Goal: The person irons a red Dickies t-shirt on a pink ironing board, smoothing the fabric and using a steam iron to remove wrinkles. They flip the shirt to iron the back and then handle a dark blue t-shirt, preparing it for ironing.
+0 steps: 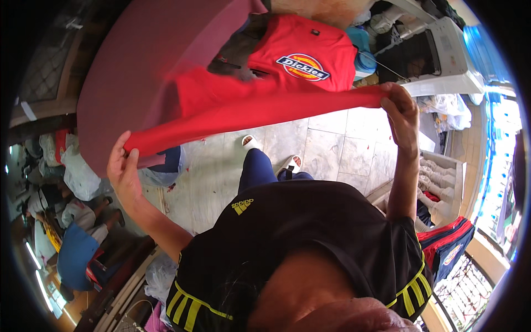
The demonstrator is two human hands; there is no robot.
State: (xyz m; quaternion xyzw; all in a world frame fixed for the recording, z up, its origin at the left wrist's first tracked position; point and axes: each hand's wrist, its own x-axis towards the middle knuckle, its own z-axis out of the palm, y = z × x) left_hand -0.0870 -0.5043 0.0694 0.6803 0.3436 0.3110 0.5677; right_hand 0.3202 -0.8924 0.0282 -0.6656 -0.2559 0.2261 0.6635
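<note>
A length of red cloth [260, 115] hangs stretched in the air between my two hands, its far part smeared by motion. My left hand [125, 170] pinches one end between thumb and fingers, beside the maroon-covered board [130, 72]. At the other end, my right hand [402, 117] grips a corner, held higher and farther out. Whether the cloth is a whole garment, I cannot tell. Beyond it lies a red T-shirt [276, 47] with a printed oval emblem on its front. Part of the board is hidden behind the cloth.
At the far right stands a white appliance-like box [453, 55] with a dark opening. A blue container [364, 58] sits beside the T-shirt. On the right, a crate [437, 180] holds white cones. A person in blue [77, 254] is at the left; plastic bags [83, 174] lie nearer.
</note>
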